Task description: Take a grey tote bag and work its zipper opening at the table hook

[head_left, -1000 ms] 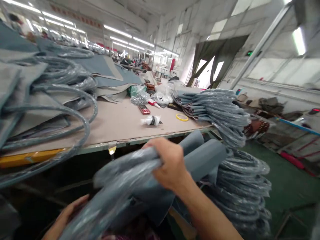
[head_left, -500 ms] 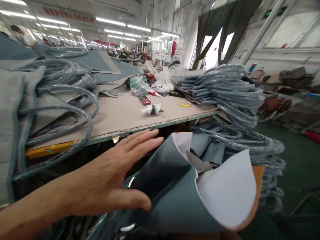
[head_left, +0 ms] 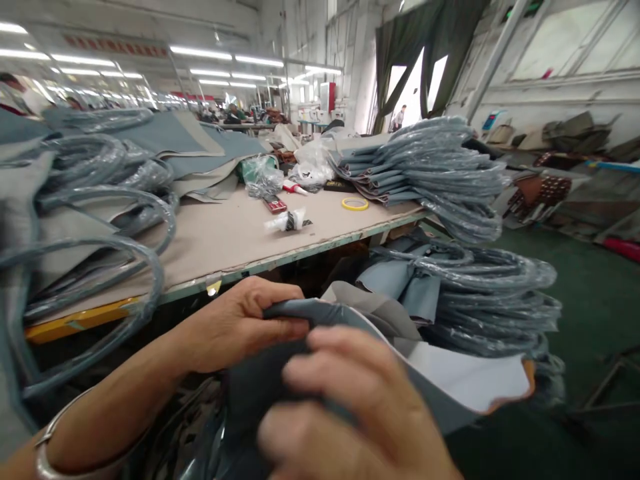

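Note:
My left hand (head_left: pixel 245 323) pinches the top edge of a blue-grey leather-like piece (head_left: pixel 440 393) between thumb and fingers. The piece is bent, and a white sheet (head_left: pixel 470 373) with an orange-brown edge shows on its far side. Close to the camera, my right hand (head_left: pixel 355 413) is in front of the piece with bent fingers. It is smeared by motion, so I cannot tell whether it grips anything. A grey flap (head_left: pixel 370 303) stands behind the held edge.
On the table (head_left: pixel 215 233) are a plastic-wrapped roll (head_left: pixel 287 221), yellow tape (head_left: pixel 355 204) and a red box-like item (head_left: pixel 275 204). Plastic-wrapped blue-grey loops (head_left: pixel 445 173) overhang its right side. More wrapped bundles (head_left: pixel 500 300) are stacked below; others (head_left: pixel 100 160) lie left.
My left hand has gone from spread fingers to a pinch on the leather-like piece's edge. My right hand has come into view at the bottom. The piece has tilted lower, and the view has shifted right.

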